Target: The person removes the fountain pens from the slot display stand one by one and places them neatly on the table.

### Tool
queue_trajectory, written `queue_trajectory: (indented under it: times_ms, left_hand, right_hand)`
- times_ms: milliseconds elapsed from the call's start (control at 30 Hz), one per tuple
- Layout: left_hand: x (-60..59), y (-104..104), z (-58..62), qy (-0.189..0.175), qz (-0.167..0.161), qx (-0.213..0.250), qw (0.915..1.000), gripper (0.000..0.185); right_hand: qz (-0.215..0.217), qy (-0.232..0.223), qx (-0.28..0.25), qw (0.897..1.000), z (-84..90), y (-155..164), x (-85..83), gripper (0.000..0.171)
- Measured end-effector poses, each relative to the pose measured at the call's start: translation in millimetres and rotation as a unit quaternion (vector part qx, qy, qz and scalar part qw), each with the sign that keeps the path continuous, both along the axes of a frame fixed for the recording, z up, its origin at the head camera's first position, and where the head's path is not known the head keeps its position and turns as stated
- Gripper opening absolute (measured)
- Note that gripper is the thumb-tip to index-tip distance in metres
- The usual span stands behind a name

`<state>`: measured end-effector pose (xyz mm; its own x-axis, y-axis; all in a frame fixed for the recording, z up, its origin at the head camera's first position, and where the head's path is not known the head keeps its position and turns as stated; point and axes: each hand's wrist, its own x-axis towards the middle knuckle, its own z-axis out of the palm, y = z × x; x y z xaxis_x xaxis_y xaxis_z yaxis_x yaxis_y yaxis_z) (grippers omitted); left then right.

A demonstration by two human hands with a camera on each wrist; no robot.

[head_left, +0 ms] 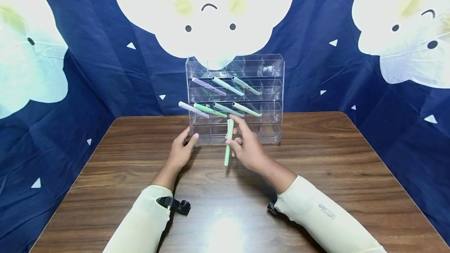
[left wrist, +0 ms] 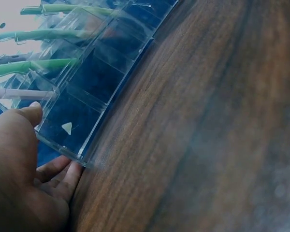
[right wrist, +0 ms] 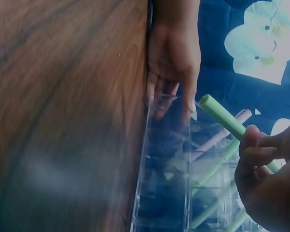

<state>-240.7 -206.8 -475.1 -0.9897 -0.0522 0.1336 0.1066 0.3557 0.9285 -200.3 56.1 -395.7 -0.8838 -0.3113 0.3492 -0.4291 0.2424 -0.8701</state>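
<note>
A clear acrylic rack [head_left: 272, 89] with rows of compartments stands at the far middle of the wooden table [head_left: 316, 159]. Several pens, green and lilac [head_left: 209, 86], stick out of its middle rows. My right hand [head_left: 246, 145] pinches a light green pen [head_left: 228, 141], held nearly upright just in front of the rack's bottom row. In the right wrist view the green pen [right wrist: 222, 116] passes between my fingers [right wrist: 253, 150]. My left hand [head_left: 183, 149] rests against the rack's lower left corner [left wrist: 79, 157], thumb [left wrist: 31, 113] on its front edge and fingers along its side.
A dark blue cloth with white cloud figures [head_left: 207, 11] hangs behind and to both sides of the table. Bare wood lies in front of the rack, out to the table's left and right edges. Black wrist camera mounts [head_left: 179, 205] sit on both sleeves.
</note>
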Motion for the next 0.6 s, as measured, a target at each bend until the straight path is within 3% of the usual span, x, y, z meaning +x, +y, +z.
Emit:
queue_trajectory:
  times_ms: [133, 367, 600]
  left_hand:
    - [-0.1, 0.0, -0.3, 0.001, 0.005, 0.006, 1.0000, 0.060]
    - [1.2, 3.0, 1.3, 0.007, 0.024, 0.009, 0.9996, 0.059]
    - [2.4, 4.3, 2.0, 0.001, 0.021, 0.002, 0.9998, 0.059]
  right_hand:
    - [0.013, -0.040, 0.007, 0.999, -3.2, -5.4, 0.8, 0.088]
    - [0.024, -0.092, 0.019, 0.995, -11.1, -17.6, 3.1, 0.084]
    - [0.070, -0.140, 0.037, 0.987, -19.5, -30.0, 3.3, 0.079]
